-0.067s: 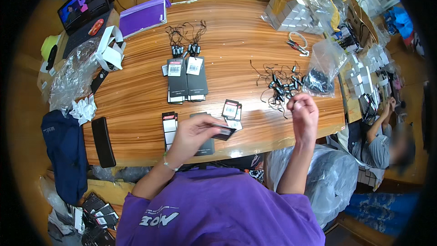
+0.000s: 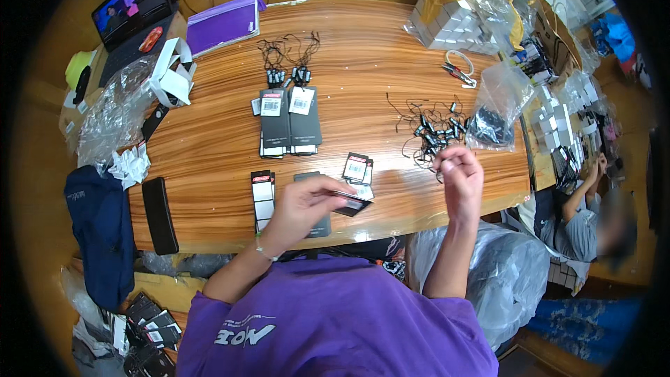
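Note:
My left hand is closed, pinching a small stack of black hang tags over the table's front edge. My right hand has its fingertips drawn together beside a tangled pile of black hang-tag strings; whatever is between them is too small to make out. Just beyond the left hand lie small black-and-white tags. Partly covered by that hand is a dark grey card, and left of it is a stack of black tags with white panels.
Farther back are stacks of dark grey cards with bundled strings above them. A clear bag, snips and bagged white boxes stand at right. A black phone lies left. Another person sits far right.
My left hand has shifted slightly right with the tags. My right hand has moved a little to the left, along the near edge of the string pile.

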`<control>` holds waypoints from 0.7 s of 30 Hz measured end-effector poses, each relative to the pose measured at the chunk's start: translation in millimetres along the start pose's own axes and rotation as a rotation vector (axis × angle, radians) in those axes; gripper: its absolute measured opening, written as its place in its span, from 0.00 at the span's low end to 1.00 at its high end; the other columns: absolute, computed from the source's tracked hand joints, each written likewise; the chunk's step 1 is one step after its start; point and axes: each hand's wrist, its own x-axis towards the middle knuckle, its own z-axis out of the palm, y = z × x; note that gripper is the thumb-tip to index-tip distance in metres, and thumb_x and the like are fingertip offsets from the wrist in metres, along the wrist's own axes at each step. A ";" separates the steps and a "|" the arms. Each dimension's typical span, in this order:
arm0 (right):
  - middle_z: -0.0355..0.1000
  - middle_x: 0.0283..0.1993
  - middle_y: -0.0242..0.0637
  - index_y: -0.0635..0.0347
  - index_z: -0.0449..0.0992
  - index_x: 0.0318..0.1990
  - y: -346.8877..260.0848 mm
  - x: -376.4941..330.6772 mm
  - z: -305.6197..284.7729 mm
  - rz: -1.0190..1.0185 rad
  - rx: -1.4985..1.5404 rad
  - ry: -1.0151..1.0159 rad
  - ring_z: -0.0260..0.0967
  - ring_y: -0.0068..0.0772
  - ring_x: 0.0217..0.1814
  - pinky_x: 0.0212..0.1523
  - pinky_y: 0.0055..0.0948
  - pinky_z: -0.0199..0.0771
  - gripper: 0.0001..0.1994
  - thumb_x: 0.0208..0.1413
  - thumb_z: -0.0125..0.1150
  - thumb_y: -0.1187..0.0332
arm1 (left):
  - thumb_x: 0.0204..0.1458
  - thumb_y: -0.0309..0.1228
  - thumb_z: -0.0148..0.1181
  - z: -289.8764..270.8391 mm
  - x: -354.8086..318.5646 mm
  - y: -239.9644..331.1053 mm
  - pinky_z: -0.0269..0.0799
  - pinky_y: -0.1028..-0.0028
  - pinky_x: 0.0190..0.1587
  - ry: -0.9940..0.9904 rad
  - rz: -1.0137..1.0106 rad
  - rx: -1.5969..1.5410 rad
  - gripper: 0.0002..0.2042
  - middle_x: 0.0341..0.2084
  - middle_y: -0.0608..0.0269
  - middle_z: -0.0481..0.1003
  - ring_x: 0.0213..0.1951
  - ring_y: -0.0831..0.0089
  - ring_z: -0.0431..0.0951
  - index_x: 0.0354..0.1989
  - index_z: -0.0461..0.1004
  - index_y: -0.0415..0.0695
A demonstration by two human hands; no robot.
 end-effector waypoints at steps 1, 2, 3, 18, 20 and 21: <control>0.70 0.30 0.35 0.65 0.71 0.34 2.7 -3.6 12.7 0.033 -0.053 -0.029 0.65 0.21 0.32 0.37 0.20 0.64 0.06 0.46 0.55 0.80 | 0.48 0.16 0.52 5.3 4.3 1.7 0.70 0.74 0.48 -0.031 -0.014 0.012 0.07 0.41 0.54 0.72 0.45 0.71 0.72 0.36 0.70 0.33; 0.71 0.30 0.34 0.66 0.72 0.33 6.7 -6.0 23.5 0.067 -0.104 -0.058 0.65 0.20 0.32 0.37 0.19 0.64 0.06 0.45 0.56 0.80 | 0.48 0.16 0.53 10.7 8.3 5.6 0.70 0.74 0.48 -0.060 -0.030 0.026 0.07 0.43 0.54 0.71 0.46 0.71 0.71 0.36 0.71 0.33; 0.71 0.30 0.33 0.66 0.73 0.33 12.0 -7.3 31.9 0.065 -0.143 -0.096 0.65 0.19 0.32 0.37 0.19 0.63 0.06 0.45 0.57 0.80 | 0.48 0.16 0.53 15.4 12.0 8.2 0.70 0.73 0.49 -0.091 -0.046 0.039 0.06 0.45 0.54 0.69 0.47 0.71 0.71 0.36 0.71 0.33; 0.71 0.31 0.39 0.61 0.67 0.38 22.7 27.2 50.6 0.059 0.478 -0.035 0.69 0.28 0.36 0.42 0.25 0.68 0.08 0.50 0.54 0.79 | 0.48 0.21 0.57 9.5 19.5 3.2 0.73 0.79 0.40 -0.069 -0.144 0.213 0.06 0.31 0.58 0.76 0.35 0.77 0.76 0.34 0.74 0.33; 0.71 0.31 0.38 0.57 0.64 0.40 16.2 35.7 44.0 0.046 0.544 0.018 0.68 0.29 0.36 0.44 0.30 0.67 0.09 0.52 0.54 0.77 | 0.48 0.21 0.57 9.3 17.4 3.8 0.72 0.79 0.41 -0.068 -0.138 0.200 0.06 0.32 0.58 0.76 0.36 0.76 0.76 0.35 0.74 0.33; 0.70 0.31 0.38 0.57 0.64 0.40 11.9 37.5 44.4 0.069 0.566 0.013 0.68 0.29 0.36 0.45 0.31 0.67 0.09 0.52 0.54 0.76 | 0.48 0.20 0.56 8.6 16.2 1.8 0.72 0.79 0.41 -0.055 -0.128 0.173 0.07 0.32 0.58 0.76 0.36 0.76 0.76 0.35 0.74 0.33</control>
